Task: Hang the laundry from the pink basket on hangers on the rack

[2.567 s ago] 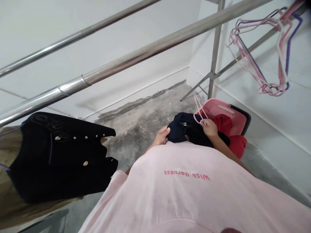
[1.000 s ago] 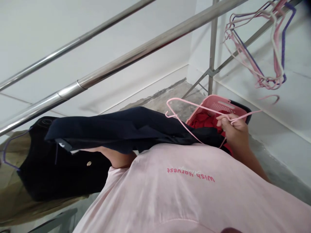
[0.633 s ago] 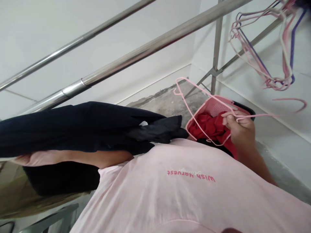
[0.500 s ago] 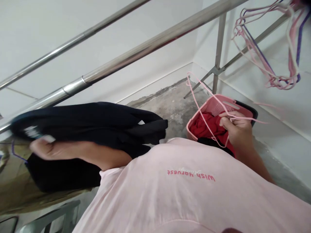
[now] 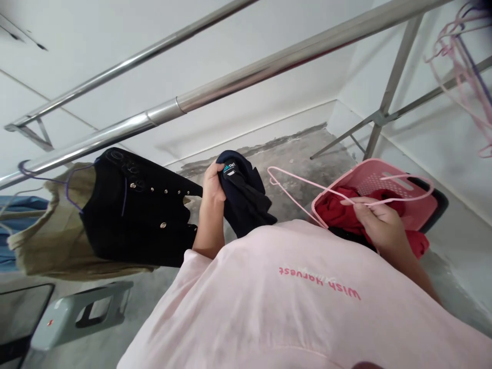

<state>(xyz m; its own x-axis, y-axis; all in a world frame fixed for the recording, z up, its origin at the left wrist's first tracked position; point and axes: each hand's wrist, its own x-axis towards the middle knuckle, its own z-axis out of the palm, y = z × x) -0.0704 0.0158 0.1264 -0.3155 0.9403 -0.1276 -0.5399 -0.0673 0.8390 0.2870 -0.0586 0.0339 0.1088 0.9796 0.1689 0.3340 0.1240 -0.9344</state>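
Note:
My left hand grips a dark navy garment near its collar, where a printed neck label shows. The cloth hangs down in front of me, its lower part hidden behind my shirt. Between the fingers of my right hand is a pink clothes hanger, held by its frame over the laundry basket. That pink basket stands on the floor and has red clothing and something black in it.
A metal drying rack bar crosses in front. At left hang a black buttoned garment on a purple hanger and a khaki garment. Several hangers hang at upper right. A grey stool stands lower left.
My left hand has brought the navy garment rightward, in from the rack's left side, and it now hangs bunched. The pink hanger in my right hand has tipped flatter. The view has shifted left.

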